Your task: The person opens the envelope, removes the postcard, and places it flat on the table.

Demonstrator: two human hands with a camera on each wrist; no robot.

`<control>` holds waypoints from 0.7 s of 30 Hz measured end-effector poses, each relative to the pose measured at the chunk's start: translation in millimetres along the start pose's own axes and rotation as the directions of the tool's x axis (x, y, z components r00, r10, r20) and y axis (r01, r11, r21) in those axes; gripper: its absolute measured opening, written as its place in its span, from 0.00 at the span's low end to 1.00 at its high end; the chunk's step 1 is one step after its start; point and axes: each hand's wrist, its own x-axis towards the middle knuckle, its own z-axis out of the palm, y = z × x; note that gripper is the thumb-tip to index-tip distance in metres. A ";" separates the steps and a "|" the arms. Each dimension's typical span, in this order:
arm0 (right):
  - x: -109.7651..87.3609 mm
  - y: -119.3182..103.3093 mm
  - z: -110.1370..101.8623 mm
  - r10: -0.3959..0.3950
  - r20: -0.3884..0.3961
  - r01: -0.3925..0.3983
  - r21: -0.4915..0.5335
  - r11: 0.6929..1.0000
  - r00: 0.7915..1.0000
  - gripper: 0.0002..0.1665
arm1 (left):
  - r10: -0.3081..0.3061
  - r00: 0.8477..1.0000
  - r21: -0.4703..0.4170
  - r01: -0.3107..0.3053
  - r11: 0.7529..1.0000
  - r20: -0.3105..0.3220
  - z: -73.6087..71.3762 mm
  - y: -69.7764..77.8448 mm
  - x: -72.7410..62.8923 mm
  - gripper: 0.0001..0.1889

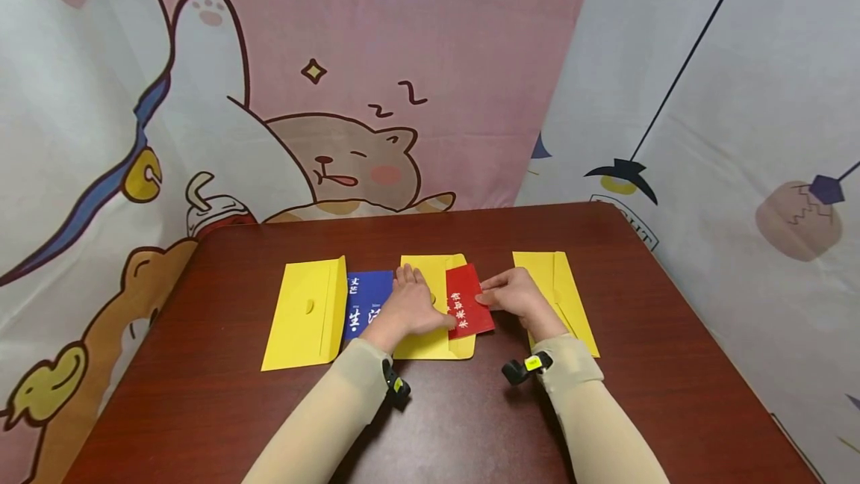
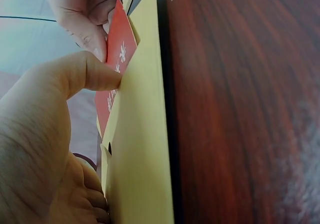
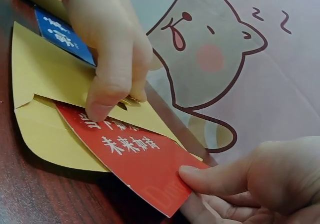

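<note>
A red card point(image 1: 470, 297) with white lettering lies partly inside the middle yellow envelope point(image 1: 430, 269), sticking out of its right-hand opening. My right hand point(image 1: 516, 296) pinches the card's outer right edge between thumb and fingers. Across the envelope rests my left hand point(image 1: 411, 306), fingers extended away from me. In the right wrist view, the left thumb point(image 3: 100, 108) presses at the opening, over the card's lettering. The envelope's flap lies spread beneath the red card.
To the left, a blue card point(image 1: 366, 286) with white lettering sticks out of another yellow envelope point(image 1: 298, 320). A third yellow envelope point(image 1: 563, 282) lies under and beyond my right wrist. The brown table point(image 1: 457, 424) meets a cartoon-printed cloth point(image 1: 470, 36) at the back.
</note>
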 end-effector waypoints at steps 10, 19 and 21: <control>1.8 6.9 -10.9 0.031 0.057 -0.040 0.162 0.986 0.998 0.17 | 0.000 1.000 0.028 -0.001 1.000 0.004 0.6 -0.4 0.8 0.69; 0.3 11.9 -23.1 0.040 0.087 -0.064 0.292 0.954 0.995 0.20 | 0.000 1.000 0.015 0.000 1.000 -0.003 -0.1 0.3 -0.7 0.68; -0.2 13.0 -26.1 0.038 0.100 -0.067 0.306 0.950 0.994 0.21 | 0.003 1.000 0.013 -0.003 1.000 -0.006 0.1 0.4 -0.9 0.68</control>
